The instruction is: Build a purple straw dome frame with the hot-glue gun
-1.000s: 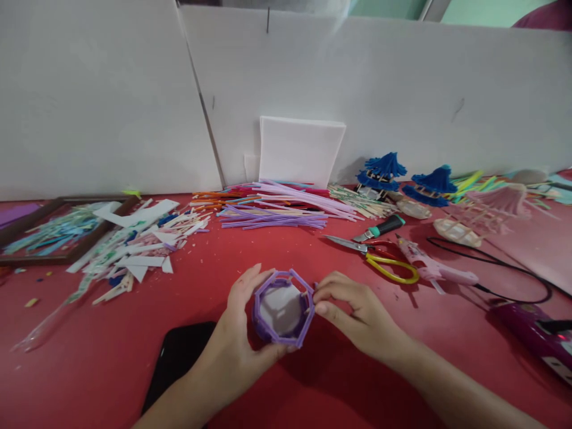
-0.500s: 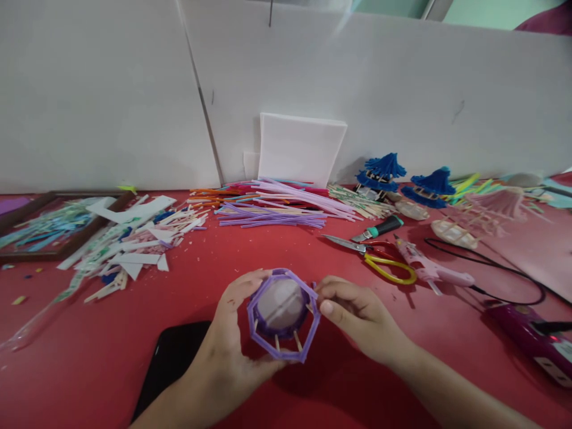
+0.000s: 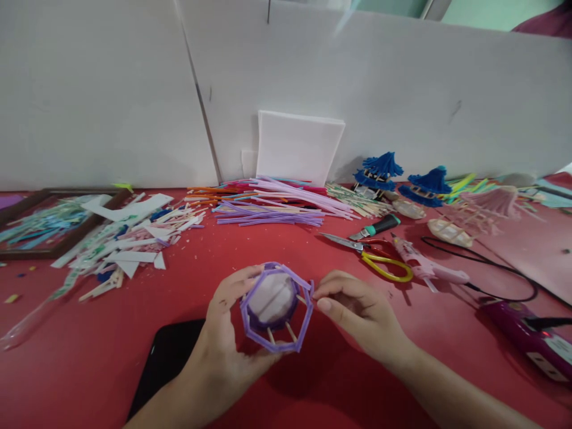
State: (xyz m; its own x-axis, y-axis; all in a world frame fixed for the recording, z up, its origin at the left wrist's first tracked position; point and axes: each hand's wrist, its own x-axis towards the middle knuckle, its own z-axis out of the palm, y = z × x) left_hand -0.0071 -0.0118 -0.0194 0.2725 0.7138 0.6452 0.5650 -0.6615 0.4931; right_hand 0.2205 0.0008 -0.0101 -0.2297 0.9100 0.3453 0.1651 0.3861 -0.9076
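Currently the left hand point(image 3: 221, 336) curls round the many-sided purple frame point(image 3: 305, 326), held over the red worktop point(image 3: 250, 244), opening towards the wearer. Right hand point(image 3: 369, 316) narrowed to a pinch at the frame's right side; cannot tell whether it grips anything. Judgement: cradle from outside, lightly, as the thin posts point(image 3: 291, 332) may flex; brace opposite any fingertip pressure.

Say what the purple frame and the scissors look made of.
Purple frame: probably pipe cleaners, from its matte, soft-edged strips; its posts look pale and woody. Scissors: blades apparently steel, being grey and shiny; handles probably plastic, smooth and glossy.
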